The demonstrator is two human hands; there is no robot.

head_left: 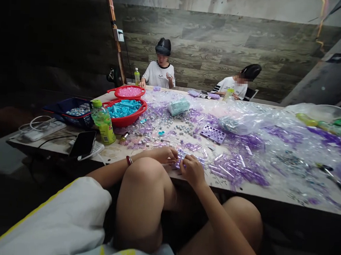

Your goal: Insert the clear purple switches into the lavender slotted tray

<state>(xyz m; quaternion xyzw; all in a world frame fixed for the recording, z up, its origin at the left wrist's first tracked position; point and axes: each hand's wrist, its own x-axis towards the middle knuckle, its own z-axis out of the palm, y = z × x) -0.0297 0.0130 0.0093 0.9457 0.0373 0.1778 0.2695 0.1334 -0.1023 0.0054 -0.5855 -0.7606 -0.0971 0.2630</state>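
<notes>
At the near edge of the table, my left hand (pixel 168 155) grips the left end of a light purple slotted tray (pixel 200 159). My right hand (pixel 193 170) lies over the tray with its fingers bent and pressed together on top; whatever is between the fingertips is hidden. Just right of the hands is a heap of clear purple tube-like pieces (pixel 240 168). More purple pieces (pixel 194 147) are scattered right behind the tray. A second purple slotted tray (pixel 213 134) lies flat farther back, with dark openings along it.
Red baskets hold turquoise pieces (pixel 124 108) and pink pieces (pixel 129 91). A green-capped bottle (pixel 103 123), a phone (pixel 83 144) and a dark blue basket (pixel 78 118) stand left. Plastic bags (pixel 246 118) cover the right. Two people (pixel 160 73) sit across the table.
</notes>
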